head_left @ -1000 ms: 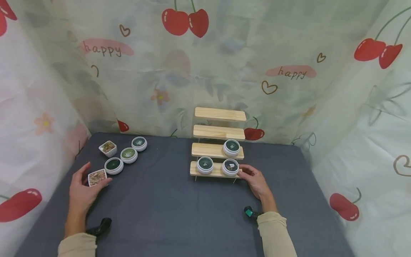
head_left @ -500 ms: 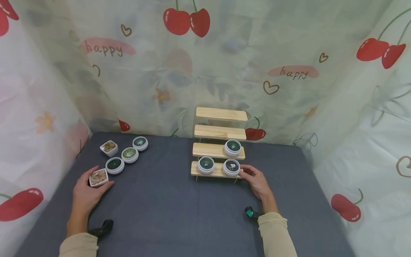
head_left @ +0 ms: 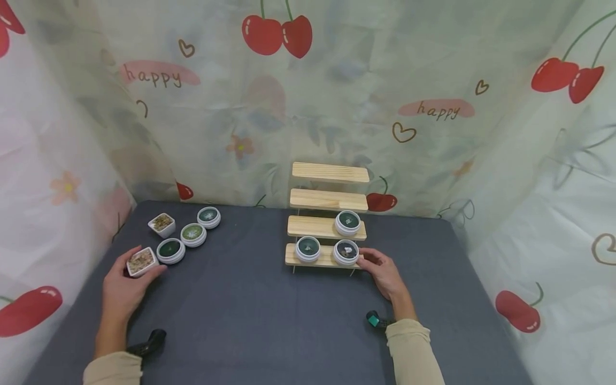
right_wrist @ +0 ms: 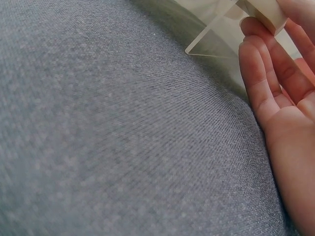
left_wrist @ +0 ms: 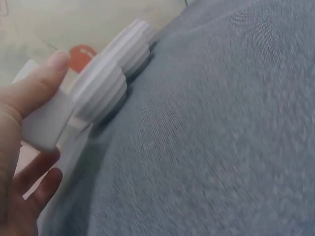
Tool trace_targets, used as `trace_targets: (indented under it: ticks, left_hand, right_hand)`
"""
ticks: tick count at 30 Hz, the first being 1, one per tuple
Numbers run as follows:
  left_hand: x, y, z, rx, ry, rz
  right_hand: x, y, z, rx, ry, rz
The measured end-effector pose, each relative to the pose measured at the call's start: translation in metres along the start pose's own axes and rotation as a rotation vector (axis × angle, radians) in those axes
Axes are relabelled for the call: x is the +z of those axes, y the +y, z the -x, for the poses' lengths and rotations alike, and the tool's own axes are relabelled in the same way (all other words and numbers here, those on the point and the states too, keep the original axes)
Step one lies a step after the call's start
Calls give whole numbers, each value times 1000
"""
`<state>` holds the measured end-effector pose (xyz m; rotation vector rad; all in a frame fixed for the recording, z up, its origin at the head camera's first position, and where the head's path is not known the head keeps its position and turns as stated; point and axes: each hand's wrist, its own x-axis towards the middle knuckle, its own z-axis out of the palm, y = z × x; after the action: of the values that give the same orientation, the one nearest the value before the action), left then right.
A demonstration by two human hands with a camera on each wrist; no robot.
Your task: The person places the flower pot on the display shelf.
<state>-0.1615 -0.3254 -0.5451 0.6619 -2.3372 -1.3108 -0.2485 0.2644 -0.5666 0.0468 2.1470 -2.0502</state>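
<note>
A small white square pot (head_left: 142, 261) topped with pinkish-brown bits is in my left hand (head_left: 124, 283), at the left of the table. Thumb and fingers pinch it by its sides; the left wrist view shows the white pot (left_wrist: 49, 120) tilted under the thumb. Over at the tiered wooden rack (head_left: 329, 199), my right hand (head_left: 382, 271) grips the right end of the lowest board, its fingers curled at the board's edge (right_wrist: 263, 14) in the right wrist view. Two round white tins, one dark-topped (head_left: 346, 252) and one green-topped (head_left: 307, 249), sit on that board.
Another round tin (head_left: 347, 222) stands on the second board. Beyond my left hand are three round tins, dark green (head_left: 170, 251), light green (head_left: 193, 235) and grey-green (head_left: 209, 217), plus a second square pot (head_left: 162, 225). A printed curtain (head_left: 216, 117) surrounds the grey table (head_left: 250, 321).
The square pot in my left hand has shifted slightly and turned, its tilt changed. My right hand keeps its place at the rack. The head view moved a little.
</note>
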Motion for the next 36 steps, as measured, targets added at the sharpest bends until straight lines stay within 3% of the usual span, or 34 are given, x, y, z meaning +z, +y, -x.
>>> trace_targets:
  ticks: [6, 10, 12, 17, 19, 23, 26, 32, 36]
  left_hand:
    - [3, 21, -4, -16, 131, 100]
    - [2, 42, -5, -74, 135, 140]
    - [2, 52, -5, -102, 109, 240]
    - [5, 73, -3, -123, 34, 609]
    - [7, 80, -1, -106, 9, 677]
    - [11, 92, 0, -75, -24, 682]
    - [14, 101, 1, -54, -33, 636]
    - [27, 115, 5, 64, -43, 399]
    - [37, 125, 9, 108, -75, 366]
  right_hand:
    - [-3, 1, 1, -16, -4, 0]
    - [-3, 1, 2, -15, 4, -1]
    - [-3, 1, 2, -10, 8, -7]
    - [-3, 1, 2, 5, 11, 0]
    - [-2, 1, 1, 8, 11, 6]
    - [-1, 1, 0, 1, 7, 16]
    - [1, 1, 0, -6, 4, 17]
    - [1, 1, 1, -16, 15, -2]
    - [0, 2, 0, -17, 8, -5]
